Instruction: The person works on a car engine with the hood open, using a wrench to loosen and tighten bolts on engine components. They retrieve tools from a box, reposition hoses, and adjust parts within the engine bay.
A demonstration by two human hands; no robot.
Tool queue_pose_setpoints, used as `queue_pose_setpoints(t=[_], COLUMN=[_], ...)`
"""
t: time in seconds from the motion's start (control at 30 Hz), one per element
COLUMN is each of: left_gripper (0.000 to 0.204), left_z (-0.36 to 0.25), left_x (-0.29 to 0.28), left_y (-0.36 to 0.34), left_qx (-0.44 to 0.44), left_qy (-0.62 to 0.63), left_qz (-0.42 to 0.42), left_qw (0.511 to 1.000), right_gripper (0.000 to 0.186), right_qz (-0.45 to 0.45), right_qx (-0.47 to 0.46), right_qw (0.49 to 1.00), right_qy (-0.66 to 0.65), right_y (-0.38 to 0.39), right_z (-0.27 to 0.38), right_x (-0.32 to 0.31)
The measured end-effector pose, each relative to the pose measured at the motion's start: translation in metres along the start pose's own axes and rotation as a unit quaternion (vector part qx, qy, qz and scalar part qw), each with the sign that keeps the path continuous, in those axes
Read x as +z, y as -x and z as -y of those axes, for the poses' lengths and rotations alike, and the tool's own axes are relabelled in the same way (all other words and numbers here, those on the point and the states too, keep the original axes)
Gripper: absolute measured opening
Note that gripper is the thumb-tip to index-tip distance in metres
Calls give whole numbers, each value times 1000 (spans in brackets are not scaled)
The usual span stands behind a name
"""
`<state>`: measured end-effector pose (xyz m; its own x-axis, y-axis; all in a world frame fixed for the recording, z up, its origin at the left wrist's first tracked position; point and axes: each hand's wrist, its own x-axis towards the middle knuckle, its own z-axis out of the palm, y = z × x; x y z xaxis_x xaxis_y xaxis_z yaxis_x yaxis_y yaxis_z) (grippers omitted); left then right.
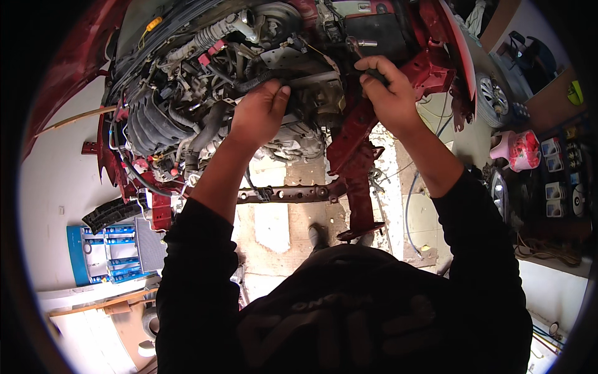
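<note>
My right hand (392, 93) is closed around the dark handle of a ratchet wrench (356, 51). The wrench's metal head and a shiny socket stick out beyond my fingers, beside a dark panel at the right of the engine bay. Curled shut, my left hand (260, 115) rests among the engine parts, its thumb pressed to the fingers. A black corrugated hose (254, 81) passes right behind its knuckles. What the left fingers hold, if anything, is hidden. Below and between the hands lies the exposed engine and gearbox area (305, 146).
A red body rail (355, 156) juts toward me below my right hand. The lower crossbeam (289, 194) spans the front. At left are the intake manifold (152, 121) and a blue tool panel (78, 255). A wheel (492, 96) and shelves of boxes (553, 156) stand at right.
</note>
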<state>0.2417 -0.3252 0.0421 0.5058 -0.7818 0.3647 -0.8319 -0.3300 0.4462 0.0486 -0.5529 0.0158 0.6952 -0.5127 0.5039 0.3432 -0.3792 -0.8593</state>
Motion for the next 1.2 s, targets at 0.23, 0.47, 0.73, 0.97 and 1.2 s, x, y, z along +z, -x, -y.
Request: queue_pose_setpoints(t=[0.23,0.47,0.73,0.97,1.2], left_gripper=[21,20,33,73,69], left_z=[-4,-4,34,104,156], left_x=[13,11,-34,-19,-12], left_y=[-8,0,63,100,97], left_qx=[56,92,77,-30,50], left_qy=[-51,-41,20,162,209], left_qz=[-16,-50,-167,-78,-35], left_qw=[997,994,983,983,976], right_gripper=[21,17,19,9,16], right_qz=[-7,-32,-43,-17,-102], right_qx=[-30,-25,-96,67,165], right_qw=[999,997,985,979,969], right_qy=[31,59,134,194,152], right_y=[3,-3,-7,-19,-9], right_z=[-1,-4,-9,38,67], right_x=[4,4,2,47,149])
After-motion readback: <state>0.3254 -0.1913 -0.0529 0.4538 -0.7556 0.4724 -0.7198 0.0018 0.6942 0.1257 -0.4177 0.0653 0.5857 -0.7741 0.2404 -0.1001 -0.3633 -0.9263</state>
